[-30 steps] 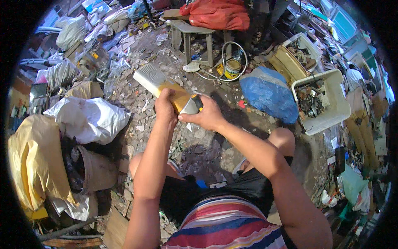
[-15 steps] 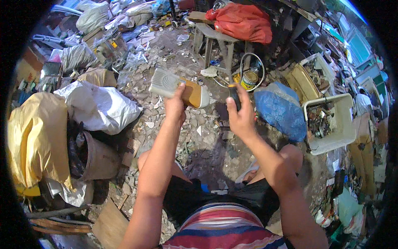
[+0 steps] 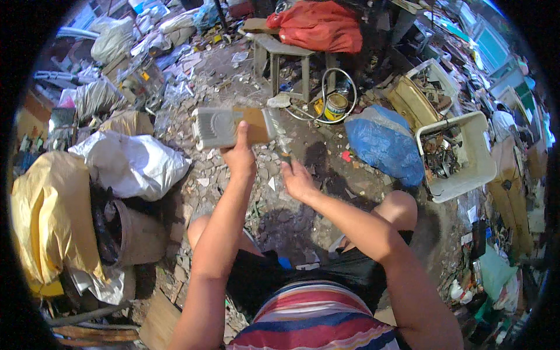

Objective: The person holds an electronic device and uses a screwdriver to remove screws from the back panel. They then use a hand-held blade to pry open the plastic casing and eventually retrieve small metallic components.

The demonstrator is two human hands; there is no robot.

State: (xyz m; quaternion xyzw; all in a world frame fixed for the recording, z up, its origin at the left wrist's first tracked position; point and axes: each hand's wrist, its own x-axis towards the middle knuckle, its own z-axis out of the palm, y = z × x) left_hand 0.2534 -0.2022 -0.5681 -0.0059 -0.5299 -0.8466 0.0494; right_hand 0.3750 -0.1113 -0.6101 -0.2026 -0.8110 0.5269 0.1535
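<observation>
My left hand (image 3: 240,153) grips a boxy plastic casing (image 3: 224,125), off-white with ridges at its left end and brown toward its right, the thumb lying on top. In my right hand (image 3: 300,180) is a screwdriver (image 3: 286,157) with a dark handle and a long metal shaft, the fingers closed around the handle. Its shaft points away from me, close beside the casing's right end. Whether the shaft touches the casing I cannot tell. Both hands are held above ground strewn with broken chips, in front of my knees.
A red sack (image 3: 318,26) rests on a grey stool (image 3: 286,49) ahead. Nearby are a yellow can (image 3: 336,106), a blue bag (image 3: 385,143) and a cream bin (image 3: 466,157) of scrap. White sack (image 3: 131,163), yellow sack (image 3: 52,216) and bucket (image 3: 140,233) stand left.
My right hand has swung down and left, bringing the screwdriver beside the casing. My left hand has shifted slightly left, and the casing is now more level. The whole view has shifted a little.
</observation>
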